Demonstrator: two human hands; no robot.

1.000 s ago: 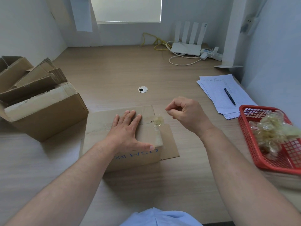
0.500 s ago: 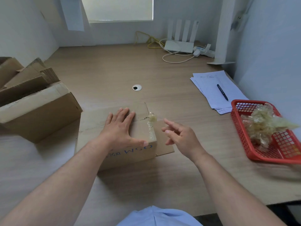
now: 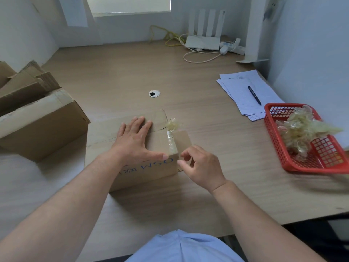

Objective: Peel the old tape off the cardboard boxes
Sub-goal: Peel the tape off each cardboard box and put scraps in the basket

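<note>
Pinch not yet made: right hand [image 3: 200,163] poised beside the near right corner of the box [image 3: 151,173], thumb and forefinger parted, other fingers loosely curled, holding nothing. Just left of that open pinch, left hand [image 3: 134,142] spread flat on the box top, fingers straight, thumb along the near edge, pressing down rather than gripping. Keep that press firm and close to the peel line to stop the box lifting or sliding. Immediately ahead of the pinch, tape [image 3: 171,143]: a clear strip stuck along the right edge of the top, running away to a crumpled yellowish wad [image 3: 172,124] standing free at its far end. Take either that loose wad or the strip's near end at the corner; free lip there not discernible, so expect to scratch one up with a nail. Once caught, pull low and slow, folded back along the strip rather than straight up, to spare the cardboard's skin and avoid snapping likely brittle tape. Mind the side flap [image 3: 184,139] lying open just beyond the pinch; likely to flip up with the pull. Well right of the grip and a little farther off, red basket [image 3: 294,164] holding a heap of peelings [image 3: 300,129]; drop the strip there. Far left, more boxes [image 3: 43,127] waiting.
</note>
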